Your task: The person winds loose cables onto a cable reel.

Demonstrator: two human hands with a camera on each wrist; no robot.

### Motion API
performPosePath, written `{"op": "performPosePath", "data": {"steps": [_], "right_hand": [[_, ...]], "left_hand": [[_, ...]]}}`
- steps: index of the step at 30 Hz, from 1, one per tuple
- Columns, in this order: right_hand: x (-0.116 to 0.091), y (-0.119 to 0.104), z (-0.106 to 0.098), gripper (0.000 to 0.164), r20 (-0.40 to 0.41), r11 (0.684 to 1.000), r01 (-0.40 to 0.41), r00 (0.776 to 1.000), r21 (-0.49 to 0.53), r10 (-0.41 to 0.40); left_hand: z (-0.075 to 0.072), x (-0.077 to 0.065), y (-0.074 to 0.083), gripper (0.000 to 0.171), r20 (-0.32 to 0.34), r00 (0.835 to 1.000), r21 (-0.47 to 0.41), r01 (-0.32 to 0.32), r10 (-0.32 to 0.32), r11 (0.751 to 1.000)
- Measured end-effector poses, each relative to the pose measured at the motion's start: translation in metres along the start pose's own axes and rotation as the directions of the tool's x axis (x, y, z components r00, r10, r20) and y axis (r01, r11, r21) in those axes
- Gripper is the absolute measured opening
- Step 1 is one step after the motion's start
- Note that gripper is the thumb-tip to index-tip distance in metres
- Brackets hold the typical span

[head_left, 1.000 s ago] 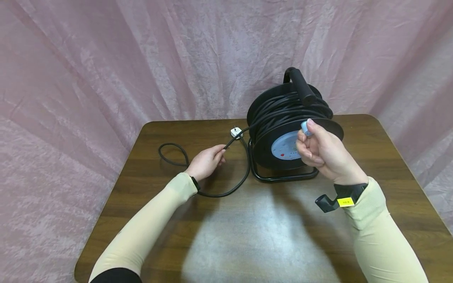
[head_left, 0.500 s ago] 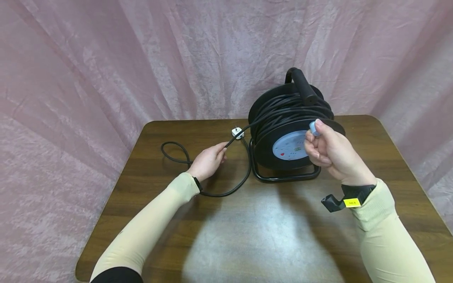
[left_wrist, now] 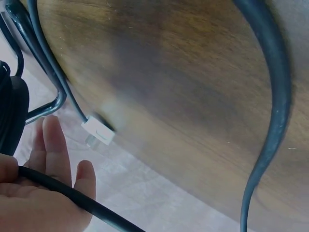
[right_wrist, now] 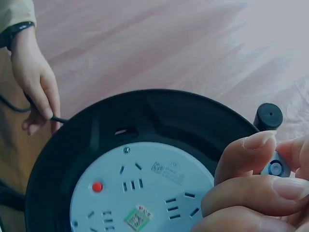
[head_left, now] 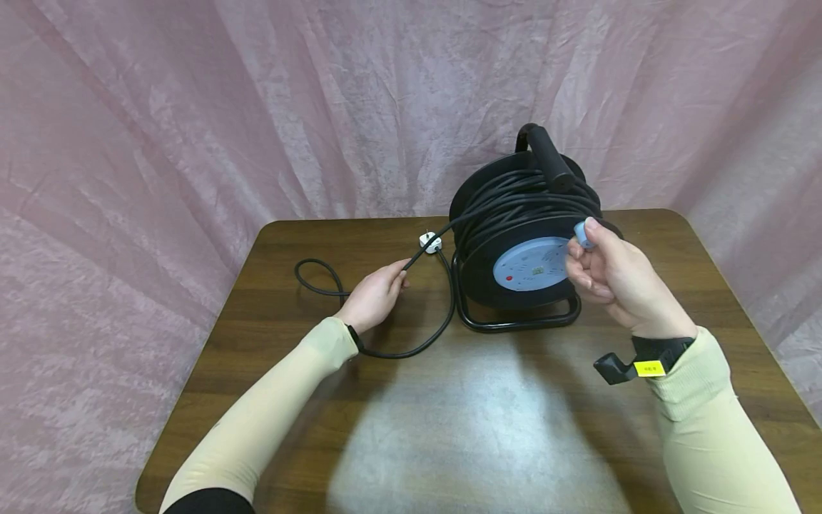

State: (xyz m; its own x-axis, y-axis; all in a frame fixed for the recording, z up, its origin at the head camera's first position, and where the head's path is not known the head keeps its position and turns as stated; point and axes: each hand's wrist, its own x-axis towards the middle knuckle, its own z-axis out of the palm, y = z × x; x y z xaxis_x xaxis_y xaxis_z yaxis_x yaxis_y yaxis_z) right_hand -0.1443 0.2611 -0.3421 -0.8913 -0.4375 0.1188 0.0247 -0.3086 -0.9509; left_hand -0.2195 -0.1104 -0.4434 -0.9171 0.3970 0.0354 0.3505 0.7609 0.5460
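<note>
A black cable reel [head_left: 478,275] stands on its tubular frame near the back of the table, thick black cable [head_left: 514,196] wound on its drum. My left hand [head_left: 372,296] pinches the free cable between thumb and fingers, left of the reel; in the left wrist view the cable [left_wrist: 104,212] crosses the palm. At the right side of the reel, my right hand [head_left: 623,282] pinches the light blue crank knob [head_left: 583,234] between thumb and index finger. The right wrist view shows the pale socket panel [right_wrist: 130,188] with slots and a red button [right_wrist: 97,187].
A white plug [head_left: 430,241] lies on the wooden table [head_left: 308,421] left of the reel, with loose cable looping under the left wrist. The reel's carry handle [head_left: 550,157] rises above the drum. Pink curtain [head_left: 385,107] hangs behind the table.
My right hand has moved to the right with the crank knob, uncovering more of the socket panel, and the drum has turned slightly. My left hand stays nearly in place on the cable.
</note>
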Motion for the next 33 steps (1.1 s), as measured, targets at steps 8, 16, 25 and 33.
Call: {"op": "performPosePath", "data": {"steps": [8, 16, 25, 33], "right_hand": [[-0.006, -0.001, -0.01, 0.04, -0.017, 1.0, -0.011, 1.0, -0.01, 0.011], [-0.013, -0.005, -0.017, 0.042, -0.112, 0.981, -0.109, 0.99, -0.16, 0.092], [-0.021, -0.002, -0.026, 0.045, -0.21, 0.96, -0.183, 0.968, -0.212, 0.138], [-0.023, 0.003, -0.032, 0.046, -0.23, 0.954, -0.184, 0.965, -0.235, 0.129]], "left_hand": [[0.0, 0.001, 0.004, 0.04, -0.006, 1.0, -0.029, -0.005, 0.005, 1.0], [0.003, 0.0, -0.002, 0.041, -0.004, 1.0, -0.033, -0.009, 0.009, 0.999], [0.002, -0.001, -0.001, 0.037, -0.016, 0.998, -0.049, -0.06, 0.059, 0.997], [0.005, 0.001, 0.004, 0.027, -0.039, 0.997, -0.092, -0.064, 0.06, 0.994]]}}
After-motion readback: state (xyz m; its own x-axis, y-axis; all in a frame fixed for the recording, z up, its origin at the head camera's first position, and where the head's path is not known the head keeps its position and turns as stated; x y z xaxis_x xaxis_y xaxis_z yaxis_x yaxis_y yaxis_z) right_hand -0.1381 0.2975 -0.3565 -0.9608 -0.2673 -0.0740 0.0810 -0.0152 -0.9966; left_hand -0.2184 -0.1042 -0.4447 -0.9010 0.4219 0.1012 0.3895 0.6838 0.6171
